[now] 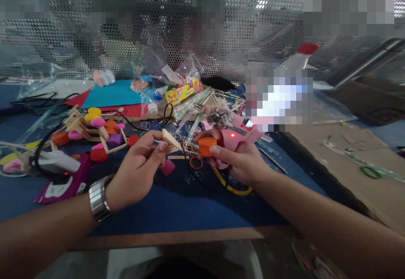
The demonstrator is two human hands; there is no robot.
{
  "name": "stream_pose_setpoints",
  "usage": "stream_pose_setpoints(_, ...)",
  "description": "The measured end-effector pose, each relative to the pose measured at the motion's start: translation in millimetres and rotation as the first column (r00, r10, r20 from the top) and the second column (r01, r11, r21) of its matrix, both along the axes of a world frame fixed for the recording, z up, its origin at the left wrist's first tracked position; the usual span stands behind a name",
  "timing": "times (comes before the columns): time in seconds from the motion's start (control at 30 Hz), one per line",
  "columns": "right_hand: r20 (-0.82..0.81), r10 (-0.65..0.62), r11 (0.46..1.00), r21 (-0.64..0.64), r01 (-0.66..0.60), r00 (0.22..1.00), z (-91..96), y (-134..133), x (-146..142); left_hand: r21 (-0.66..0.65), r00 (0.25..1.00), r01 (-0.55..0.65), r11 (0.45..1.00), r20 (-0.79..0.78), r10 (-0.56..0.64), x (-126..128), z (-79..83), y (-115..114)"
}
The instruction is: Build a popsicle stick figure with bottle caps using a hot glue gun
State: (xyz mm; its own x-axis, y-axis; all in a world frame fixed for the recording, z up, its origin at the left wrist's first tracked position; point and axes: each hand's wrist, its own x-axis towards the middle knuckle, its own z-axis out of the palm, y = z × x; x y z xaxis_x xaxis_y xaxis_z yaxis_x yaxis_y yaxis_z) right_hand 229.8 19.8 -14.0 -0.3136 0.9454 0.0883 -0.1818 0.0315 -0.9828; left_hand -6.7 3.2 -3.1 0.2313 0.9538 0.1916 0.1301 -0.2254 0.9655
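Note:
My left hand (136, 169) pinches a small bundle of flat wooden craft sticks (171, 139) between thumb and forefinger. In my right hand (243, 161) an orange bottle cap (207, 147) is gripped, thumb pressed on its side. A pink object (236, 133) with a lit red dot lies right against that hand; whether the hand also holds it I cannot tell. Under the wrist curves a yellow ring (237, 191). On the mat between the hands are a red rubber band (196, 163) and a magenta cap (167, 167).
Stick-built pieces with coloured caps (114, 140) stand at left, beside a white glue gun (58, 161) on a purple packet (70, 186). Blue paper (115, 95), a yellow box (182, 92) and loose sticks lie behind. Cardboard (341, 156) is at right. Black cables cross the mat.

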Motion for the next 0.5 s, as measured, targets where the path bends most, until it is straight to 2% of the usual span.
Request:
stream_pose_setpoints(0.1,-0.042,-0.004,0.999,-0.053,0.002,0.999,3.4,-0.9,-1.5,-0.058,0.996,0.008,0.998,0.088,-0.003,1.8,-0.1,-0.7)
stream_pose_setpoints(0.3,-0.076,-0.031,0.991,-0.13,0.021,0.997,2.2,-0.8,-1.6,-0.066,0.986,0.034,0.997,0.165,-0.023,6.6,2.6,-2.6)
stream_pose_setpoints(0.5,-0.088,0.013,0.988,-0.151,-0.026,0.996,-2.4,-0.3,-0.1,-0.089,0.95,0.129,0.988,0.295,-0.098,6.4,3.4,-2.0)
